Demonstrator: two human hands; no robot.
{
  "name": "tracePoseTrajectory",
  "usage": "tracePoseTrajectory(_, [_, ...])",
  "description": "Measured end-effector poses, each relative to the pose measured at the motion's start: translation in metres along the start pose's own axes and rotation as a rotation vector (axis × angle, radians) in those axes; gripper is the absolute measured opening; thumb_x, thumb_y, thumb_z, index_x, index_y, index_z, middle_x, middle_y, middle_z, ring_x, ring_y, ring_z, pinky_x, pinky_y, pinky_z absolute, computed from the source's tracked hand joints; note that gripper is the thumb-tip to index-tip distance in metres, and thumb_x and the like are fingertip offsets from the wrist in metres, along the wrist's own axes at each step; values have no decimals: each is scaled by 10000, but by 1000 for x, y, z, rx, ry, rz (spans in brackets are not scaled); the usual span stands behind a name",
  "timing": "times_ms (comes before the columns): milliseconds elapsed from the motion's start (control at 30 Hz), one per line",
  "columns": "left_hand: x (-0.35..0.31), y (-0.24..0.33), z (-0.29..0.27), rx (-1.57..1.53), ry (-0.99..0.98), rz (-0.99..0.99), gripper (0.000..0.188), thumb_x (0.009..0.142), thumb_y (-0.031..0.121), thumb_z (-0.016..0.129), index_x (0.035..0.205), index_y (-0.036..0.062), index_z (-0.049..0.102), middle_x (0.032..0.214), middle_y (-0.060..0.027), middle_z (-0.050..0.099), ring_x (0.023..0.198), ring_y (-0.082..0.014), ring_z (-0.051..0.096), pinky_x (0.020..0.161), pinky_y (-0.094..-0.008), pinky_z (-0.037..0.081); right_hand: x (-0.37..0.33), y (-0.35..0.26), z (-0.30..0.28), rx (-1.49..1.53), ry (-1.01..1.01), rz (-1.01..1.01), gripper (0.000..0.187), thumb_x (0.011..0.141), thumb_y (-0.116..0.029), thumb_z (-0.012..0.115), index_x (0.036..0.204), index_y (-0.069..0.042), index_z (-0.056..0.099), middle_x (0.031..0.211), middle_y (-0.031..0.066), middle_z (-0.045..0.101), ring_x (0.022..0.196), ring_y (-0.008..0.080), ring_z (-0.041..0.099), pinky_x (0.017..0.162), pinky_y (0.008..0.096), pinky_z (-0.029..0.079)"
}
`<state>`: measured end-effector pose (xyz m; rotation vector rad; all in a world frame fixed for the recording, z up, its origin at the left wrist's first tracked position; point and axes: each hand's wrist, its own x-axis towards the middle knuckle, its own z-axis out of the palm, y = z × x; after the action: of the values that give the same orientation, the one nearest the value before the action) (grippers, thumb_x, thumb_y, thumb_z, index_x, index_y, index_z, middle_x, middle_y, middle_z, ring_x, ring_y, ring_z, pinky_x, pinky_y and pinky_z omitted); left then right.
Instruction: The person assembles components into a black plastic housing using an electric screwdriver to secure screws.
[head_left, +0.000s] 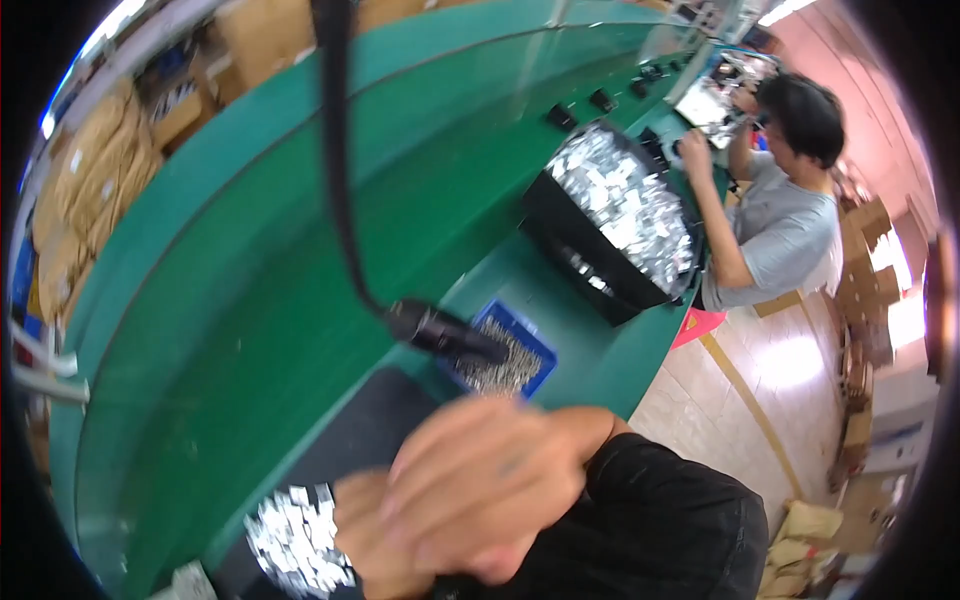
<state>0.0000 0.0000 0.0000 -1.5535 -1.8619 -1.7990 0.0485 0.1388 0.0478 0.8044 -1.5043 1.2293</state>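
My right hand (490, 475) is smeared by motion, low in the middle of the view, with its back toward me. Partly behind it is my left hand (375, 520), beside a pile of shiny silver metal pieces (300, 540). The fingers of both hands are blurred or hidden, so whether they hold anything does not show. Just beyond my right hand, a blue tray (543, 372) contains many tiny metal parts that look like screws. Over the tray's left side hangs a black electric screwdriver (440, 330) on a dark cord, apart from both hands.
A dark mat (375, 425) lies on the green bench (250, 350). A large black bin (590, 250) heaped with silver pieces stands farther right. Small black parts (602, 99) sit beyond it. A co-worker (790, 200) in grey works at the far right. Cardboard boxes (865, 260) line the floor.
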Motion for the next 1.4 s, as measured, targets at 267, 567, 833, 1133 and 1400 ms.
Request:
tracePoseTrajectory(267, [38, -8, -8, 228, 36, -324, 310, 676, 92, 713, 966, 10, 641, 1088, -156, 592, 899, -279, 620, 743, -345, 514, 12, 3, -97, -233, 27, 497, 849, 674, -423, 770, 1266, 81, 427, 1182, 227, 559, 1129, 325, 544, 963, 406, 415])
tracePoseTrajectory(567, [32, -11, -1, 171, -19, -344, 307, 711, 110, 714, 991, 21, 625, 1043, -136, 604, 884, -295, 622, 739, -343, 514, 8, 32, -63, -656, -609, 1064, 568, 617, -343, 808, 1060, -68, 582, 742, 112, 652, 706, 321, 642, 629, 361, 503])
tracePoseTrajectory(833, [25, -16, 6, 211, -429, -416, 336, 780, 210, 671, 1050, 24, 596, 1005, -141, 612, 900, -331, 603, 783, -378, 496, 24, 5, -73, -592, -103, 1182, 317, 612, -154, 755, 862, -11, 624, 742, 80, 655, 627, 123, 617, 593, 265, 493])
tracePoseTrajectory(1133, [8, -26, 30, 236, -655, -420, 389, 812, 274, 629, 1106, 23, 581, 1017, -128, 607, 942, -311, 595, 830, -392, 482, 10, -25, -106, -475, 115, 721, 417, 699, -181, 688, 995, 58, 516, 860, 189, 606, 801, 256, 629, 780, 349, 499])
tracePoseTrajectory(1400, [10, -28, 38, 250, -647, -391, 374, 803, 253, 644, 1098, 30, 583, 1011, -116, 608, 906, -302, 606, 804, -383, 493, 5, -19, -110, -362, 228, 578, 412, 753, -214, 594, 1012, 87, 486, 858, 209, 591, 781, 297, 614, 771, 383, 511])
